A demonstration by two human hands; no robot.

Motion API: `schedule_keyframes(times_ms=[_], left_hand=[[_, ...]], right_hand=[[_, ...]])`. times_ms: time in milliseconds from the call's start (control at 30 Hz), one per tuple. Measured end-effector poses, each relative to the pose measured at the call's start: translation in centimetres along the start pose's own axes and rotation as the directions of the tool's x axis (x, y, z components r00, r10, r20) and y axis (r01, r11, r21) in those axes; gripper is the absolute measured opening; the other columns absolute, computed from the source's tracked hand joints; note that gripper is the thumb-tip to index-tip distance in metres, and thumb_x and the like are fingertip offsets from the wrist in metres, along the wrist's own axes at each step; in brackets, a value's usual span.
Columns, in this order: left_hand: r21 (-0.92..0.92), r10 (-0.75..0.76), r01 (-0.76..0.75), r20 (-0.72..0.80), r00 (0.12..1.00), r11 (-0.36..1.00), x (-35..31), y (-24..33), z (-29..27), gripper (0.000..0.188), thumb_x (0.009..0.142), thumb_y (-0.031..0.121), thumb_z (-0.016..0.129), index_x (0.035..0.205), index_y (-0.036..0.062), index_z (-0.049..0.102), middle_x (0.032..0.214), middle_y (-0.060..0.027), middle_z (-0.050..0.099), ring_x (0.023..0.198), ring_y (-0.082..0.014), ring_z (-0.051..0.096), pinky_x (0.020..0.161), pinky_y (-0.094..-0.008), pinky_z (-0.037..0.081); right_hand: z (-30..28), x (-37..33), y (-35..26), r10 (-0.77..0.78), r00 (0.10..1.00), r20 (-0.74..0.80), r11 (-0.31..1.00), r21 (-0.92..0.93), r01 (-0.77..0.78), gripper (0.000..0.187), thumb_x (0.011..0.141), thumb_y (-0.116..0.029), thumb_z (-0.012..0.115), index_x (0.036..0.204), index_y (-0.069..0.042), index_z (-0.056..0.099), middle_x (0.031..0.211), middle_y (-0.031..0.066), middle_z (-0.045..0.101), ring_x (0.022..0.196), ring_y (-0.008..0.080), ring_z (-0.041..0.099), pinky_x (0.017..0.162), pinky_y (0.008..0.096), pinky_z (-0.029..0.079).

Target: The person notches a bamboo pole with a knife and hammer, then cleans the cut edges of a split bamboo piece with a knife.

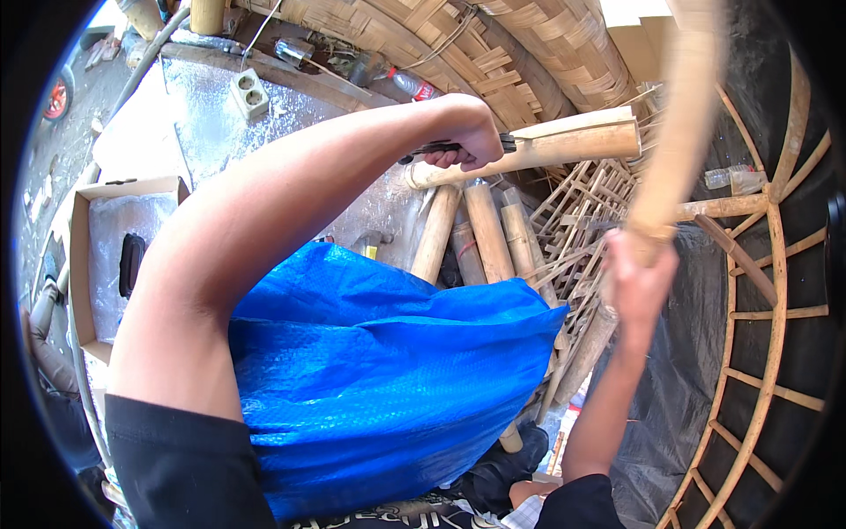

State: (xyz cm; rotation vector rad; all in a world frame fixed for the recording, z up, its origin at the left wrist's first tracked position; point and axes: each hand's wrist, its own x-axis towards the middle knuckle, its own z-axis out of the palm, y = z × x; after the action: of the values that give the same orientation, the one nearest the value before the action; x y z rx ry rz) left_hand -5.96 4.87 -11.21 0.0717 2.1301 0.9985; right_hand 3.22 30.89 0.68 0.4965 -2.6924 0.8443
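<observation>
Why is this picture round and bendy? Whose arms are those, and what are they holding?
No robot here: those are a person's own two bare hands. The picture comes from a wide fisheye camera worn on that person's head and looking down, so straight edges bend near the rim. The left hand grips a dark tool near a bamboo piece; I can't tell what tool it is. The right hand holds a thick, light-brown stick, which looks blurry. A blue tarp spreads out below the hands. On the silvery surface sits a white socket block.
</observation>
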Motion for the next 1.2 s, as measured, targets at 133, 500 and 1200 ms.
schedule_keyframes(times_ms=[133,500,1200], left_hand=[[0.014,-0.023,0.023,0.020,1.000,1.000,0.7,0.1,0.3,0.012,0.075,0.011,0.053,0.072,0.0006,0.048,0.062,-0.0132,0.049,0.053,-0.0260,0.051,0.057,-0.0404,0.047],[0.065,-0.036,0.035,0.023,0.999,0.997,1.7,0.7,0.6,0.012,0.076,0.011,0.052,0.073,0.0018,0.045,0.066,-0.0147,0.051,0.055,-0.0253,0.052,0.059,-0.0420,0.048],[0.047,-0.039,0.039,0.007,0.999,0.998,1.8,-1.2,1.0,0.015,0.075,0.012,0.054,0.069,0.0044,0.043,0.064,-0.0117,0.044,0.055,-0.0243,0.047,0.058,-0.0410,0.046]], right_hand=[[1.1,-0.3,0.3,-0.147,0.972,-0.183,0.971,0.162,0.177,0.008,0.082,-0.005,0.069,0.080,0.002,0.065,0.066,0.0048,0.064,0.056,0.0136,0.062,0.053,0.0285,0.048],[-3.2,-0.6,1.9,-0.088,0.982,0.164,0.955,-0.266,0.130,0.028,0.075,-0.011,0.073,0.098,0.003,0.067,0.076,0.0076,0.069,0.067,0.0165,0.066,0.063,0.0324,0.052],[-2.2,-1.0,0.3,-0.078,0.997,0.005,0.996,0.049,0.078,0.011,0.077,-0.009,0.071,0.079,0.000,0.065,0.067,0.0026,0.064,0.057,0.0113,0.059,0.054,0.0290,0.048]])
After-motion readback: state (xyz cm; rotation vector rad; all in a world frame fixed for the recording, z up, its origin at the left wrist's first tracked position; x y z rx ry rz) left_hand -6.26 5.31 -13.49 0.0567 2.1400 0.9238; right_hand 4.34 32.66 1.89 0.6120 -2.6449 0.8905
